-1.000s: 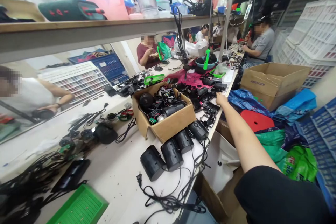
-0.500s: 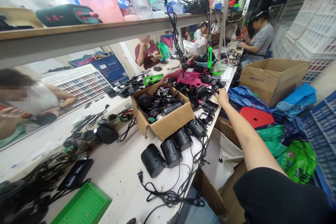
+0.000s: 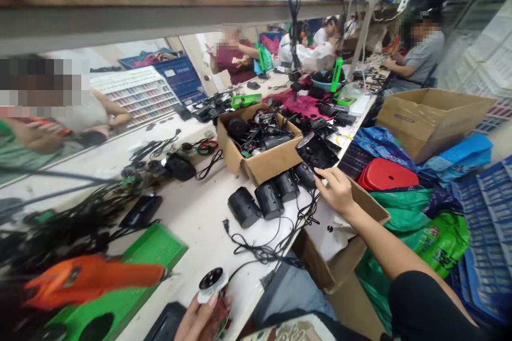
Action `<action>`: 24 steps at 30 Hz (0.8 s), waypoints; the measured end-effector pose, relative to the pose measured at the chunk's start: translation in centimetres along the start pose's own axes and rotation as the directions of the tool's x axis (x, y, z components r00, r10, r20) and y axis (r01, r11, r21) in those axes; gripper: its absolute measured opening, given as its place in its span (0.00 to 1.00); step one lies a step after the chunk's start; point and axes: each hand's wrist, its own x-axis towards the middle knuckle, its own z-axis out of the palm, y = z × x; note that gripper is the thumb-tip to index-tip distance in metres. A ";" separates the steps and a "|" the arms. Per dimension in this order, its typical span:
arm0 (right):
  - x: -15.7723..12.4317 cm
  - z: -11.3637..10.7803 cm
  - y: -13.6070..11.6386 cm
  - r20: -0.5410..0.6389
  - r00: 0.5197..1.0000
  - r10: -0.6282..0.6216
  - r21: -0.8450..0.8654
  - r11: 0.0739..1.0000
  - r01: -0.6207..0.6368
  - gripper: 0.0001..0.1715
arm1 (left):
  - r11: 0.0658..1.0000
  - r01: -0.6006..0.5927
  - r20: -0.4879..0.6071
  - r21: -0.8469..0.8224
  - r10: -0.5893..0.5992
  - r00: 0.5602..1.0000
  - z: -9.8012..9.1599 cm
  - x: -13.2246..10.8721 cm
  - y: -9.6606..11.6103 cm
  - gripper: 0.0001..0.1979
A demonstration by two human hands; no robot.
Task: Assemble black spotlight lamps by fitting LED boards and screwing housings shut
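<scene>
My left hand, low in the view, is closed around a round white part with a dark centre; a black cable leads off it and a bit of green and red shows below. Farther off, my right hand pinches the lower edge of a black curved plastic housing, held above the table edge. Just beyond its fingers lies a black cylindrical housing, in a row with others such as this black cylinder. Black cords lie between my hands.
A cardboard box full of black parts stands mid-table. An orange power screwdriver, blurred, is over a green basket. Below the table edge is an open carton; red stools are at right. Co-workers sit around the table.
My right hand has drawn back toward me from the parts heap, bringing the black curved housing. My left hand with the white part and the orange screwdriver have come into view.
</scene>
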 end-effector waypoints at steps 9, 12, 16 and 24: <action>-2.8 2.1 -14.8 0.129 0.969 -0.212 0.395 0.907 0.146 0.31 | 0.984 -0.065 0.234 -0.166 0.103 0.967 -1.1 -4.2 2.7 0.29; -4.5 3.5 -18.7 0.228 0.929 -0.292 0.509 0.849 0.142 0.31 | 0.948 -0.076 0.288 -0.308 0.169 0.943 -1.2 -5.0 3.7 0.33; -6.6 4.8 -22.6 0.310 0.871 -0.381 0.591 0.795 0.138 0.25 | 0.869 -0.096 0.277 -0.485 0.257 0.926 -2.0 -4.3 3.5 0.37; -9.8 6.7 -26.4 0.425 0.774 -0.470 0.622 0.773 0.127 0.12 | 0.791 0.007 0.217 -0.612 0.160 0.963 -5.9 0.2 -1.0 0.33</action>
